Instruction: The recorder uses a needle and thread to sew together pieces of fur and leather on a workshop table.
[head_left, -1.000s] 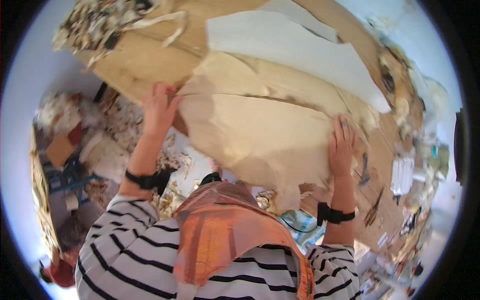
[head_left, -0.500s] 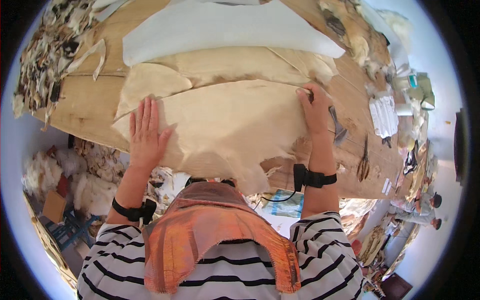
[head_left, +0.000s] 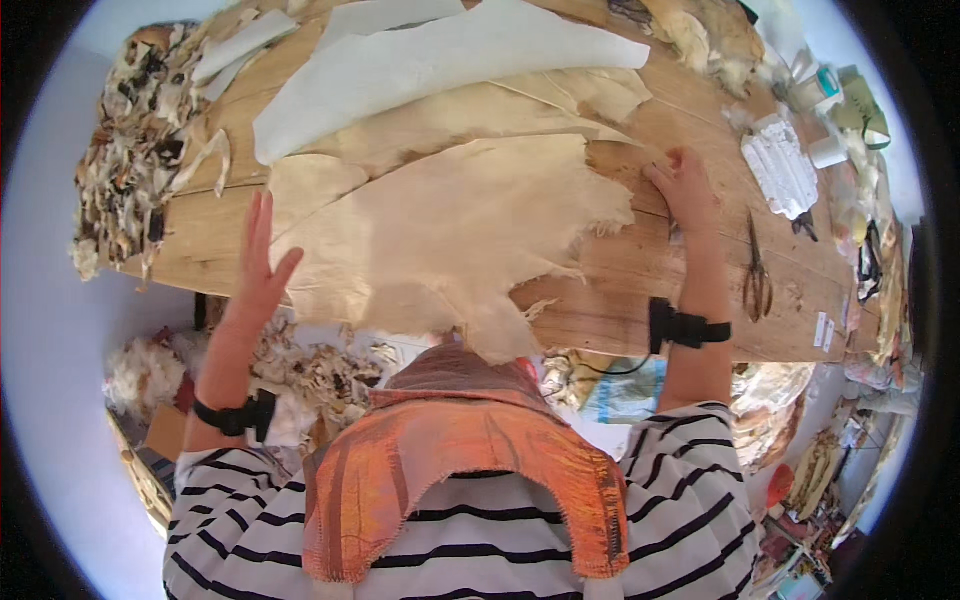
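Observation:
My left hand (head_left: 268,250) is open at the left edge of pale hide pieces (head_left: 450,230) layered on the wooden table (head_left: 205,240), fingers spread and thumb out. My right hand (head_left: 682,190) is just past their ragged right side, fingers loosely curled and apart, holding nothing that I can see. A white sheet (head_left: 440,70) lies across the far side of the hides. A dark tool (head_left: 675,230) is mostly hidden under my right hand. Scissors (head_left: 757,275) lie to the right of that hand.
A heap of fur scraps (head_left: 130,160) lines the table's left end. At right are a white bundle (head_left: 778,165), rolls (head_left: 826,152) and more fur (head_left: 710,50). Below the near edge are scraps (head_left: 320,380), a cardboard box (head_left: 165,435) and a blue-white bag (head_left: 625,390).
My left hand, earlier flat on the hide, is turned on its side. My right hand has moved off the hide's edge to the right. The front hide's right end lies further left.

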